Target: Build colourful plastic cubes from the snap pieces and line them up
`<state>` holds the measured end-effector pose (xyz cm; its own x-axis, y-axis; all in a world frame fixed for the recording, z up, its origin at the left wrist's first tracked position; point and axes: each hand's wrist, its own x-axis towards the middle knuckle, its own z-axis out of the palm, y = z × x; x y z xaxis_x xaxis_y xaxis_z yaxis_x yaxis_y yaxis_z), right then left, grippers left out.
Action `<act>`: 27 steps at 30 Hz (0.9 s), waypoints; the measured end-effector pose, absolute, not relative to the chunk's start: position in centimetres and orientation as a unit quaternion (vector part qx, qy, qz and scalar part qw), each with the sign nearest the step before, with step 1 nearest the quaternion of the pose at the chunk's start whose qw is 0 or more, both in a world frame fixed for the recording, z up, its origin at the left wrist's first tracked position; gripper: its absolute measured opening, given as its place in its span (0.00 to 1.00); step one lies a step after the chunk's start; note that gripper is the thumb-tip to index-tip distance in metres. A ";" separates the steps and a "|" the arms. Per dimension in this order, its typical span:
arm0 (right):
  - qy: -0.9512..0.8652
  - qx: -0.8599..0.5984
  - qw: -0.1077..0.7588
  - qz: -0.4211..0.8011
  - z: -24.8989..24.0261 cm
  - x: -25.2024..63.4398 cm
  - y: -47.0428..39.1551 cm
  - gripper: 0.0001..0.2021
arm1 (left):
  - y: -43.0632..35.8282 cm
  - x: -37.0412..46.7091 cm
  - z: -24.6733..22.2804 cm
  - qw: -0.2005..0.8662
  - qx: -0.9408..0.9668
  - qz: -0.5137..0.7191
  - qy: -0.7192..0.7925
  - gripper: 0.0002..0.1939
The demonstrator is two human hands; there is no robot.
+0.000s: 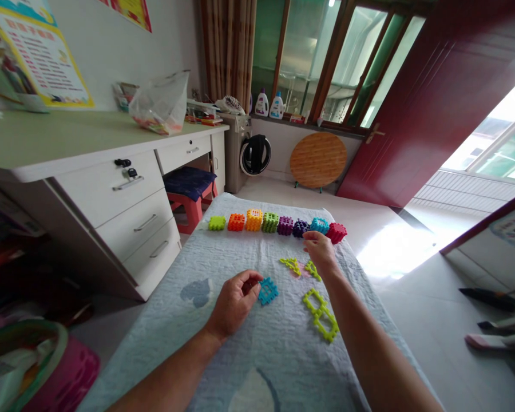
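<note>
My left hand (236,303) pinches a flat blue interlocking plastic tile (268,291) by its left edge, just over the cloth. My right hand (320,250) reaches to the far right end of a row of stacked tiles, its fingers drawn together in front of the light blue stack (319,224). Whether anything is between those fingertips I cannot make out. Beside it are the dark blue stack (300,228) and the red stack (337,232). Under my right forearm lie joined yellow-green frame pieces (321,315). Smaller yellow-green pieces (290,265) lie farther back.
Leftward, the row continues with purple (285,225), green (270,222), yellow (254,220), orange (236,222) and lime (217,223) stacks. A pale blue cloth (175,343) covers the table. A white desk (124,194) stands left, a pink basket (68,366) lower left.
</note>
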<state>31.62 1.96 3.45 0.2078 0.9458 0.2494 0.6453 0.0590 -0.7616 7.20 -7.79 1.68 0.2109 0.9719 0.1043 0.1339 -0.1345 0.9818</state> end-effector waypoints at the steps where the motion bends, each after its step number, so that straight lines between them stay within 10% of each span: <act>1: -0.621 -0.649 0.394 0.194 3.8 30.9 1.1 0.14 | -7.8 7.2 1.7 0.481 0.609 0.439 0.453 0.10; 9: -0.853 -0.489 0.088 0.161 4.2 24.6 -6.1 0.23 | -7.3 6.9 1.6 0.478 0.589 0.461 0.461 0.09; 19: -0.829 -0.509 0.151 0.179 4.5 24.6 -6.1 0.05 | -6.8 6.7 1.2 0.470 0.584 0.464 0.471 0.08; 27: -0.782 -0.589 0.156 0.128 4.1 25.2 -5.7 0.13 | -6.9 6.7 1.2 0.469 0.581 0.464 0.476 0.09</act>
